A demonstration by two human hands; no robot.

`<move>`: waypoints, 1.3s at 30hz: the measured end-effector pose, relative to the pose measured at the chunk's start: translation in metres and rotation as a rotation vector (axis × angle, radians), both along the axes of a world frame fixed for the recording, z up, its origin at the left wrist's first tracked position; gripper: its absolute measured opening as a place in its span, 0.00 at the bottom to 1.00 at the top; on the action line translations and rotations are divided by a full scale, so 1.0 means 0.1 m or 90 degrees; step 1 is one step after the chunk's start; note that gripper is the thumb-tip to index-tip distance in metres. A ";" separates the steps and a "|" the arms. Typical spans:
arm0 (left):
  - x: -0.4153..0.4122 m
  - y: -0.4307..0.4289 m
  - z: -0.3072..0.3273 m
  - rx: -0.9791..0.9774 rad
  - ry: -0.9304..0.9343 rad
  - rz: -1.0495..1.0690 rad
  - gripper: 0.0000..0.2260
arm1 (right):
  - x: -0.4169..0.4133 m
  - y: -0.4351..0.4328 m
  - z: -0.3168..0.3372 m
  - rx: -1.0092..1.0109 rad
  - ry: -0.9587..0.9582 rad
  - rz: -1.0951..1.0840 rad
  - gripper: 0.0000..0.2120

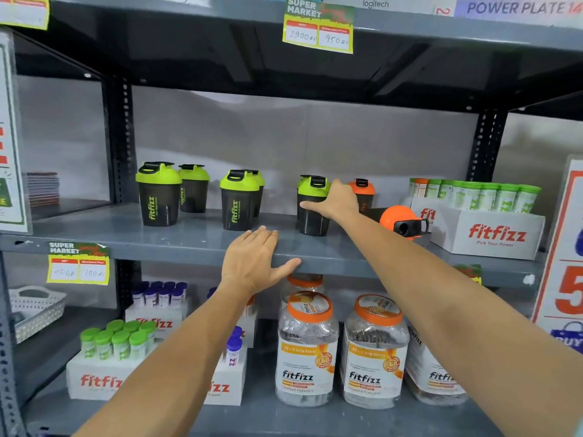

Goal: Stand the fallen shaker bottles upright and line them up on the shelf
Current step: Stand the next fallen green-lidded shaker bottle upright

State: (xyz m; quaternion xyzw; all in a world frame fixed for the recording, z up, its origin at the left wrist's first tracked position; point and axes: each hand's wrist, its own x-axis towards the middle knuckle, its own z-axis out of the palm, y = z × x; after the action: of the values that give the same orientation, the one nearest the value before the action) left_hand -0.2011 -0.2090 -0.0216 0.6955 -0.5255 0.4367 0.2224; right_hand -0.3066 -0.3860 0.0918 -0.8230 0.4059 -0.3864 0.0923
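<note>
Several dark shaker bottles with green lids stand upright on the grey middle shelf [195, 238]: two at the left [159, 195], a pair in the middle [238, 201]. My right hand [336, 200] grips the side of an upright green-lidded shaker [312, 216]. Behind it stands an orange-lidded shaker [362, 192]. Another orange-lidded shaker [399, 220] lies on its side to the right, lid toward me. My left hand [252, 258] rests flat on the shelf's front edge, fingers apart, holding nothing.
A white Fitfizz box [492, 234] of green tubes sits at the shelf's right end, close to the fallen shaker. Below are large Fitfizz jars [307, 351], tube boxes [97, 378] and a white basket [34, 307]. Price tags hang from shelf edges.
</note>
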 end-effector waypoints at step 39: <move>0.02 -0.03 -0.02 0.004 -0.021 0.017 0.34 | 0.10 0.04 0.45 -0.238 0.324 -0.100 0.36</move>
State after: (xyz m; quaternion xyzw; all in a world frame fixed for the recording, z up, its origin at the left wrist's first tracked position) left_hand -0.1989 -0.2122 -0.0231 0.6961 -0.5208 0.4494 0.2057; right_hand -0.2966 -0.3822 0.1370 -0.8622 0.4002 -0.2420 -0.1947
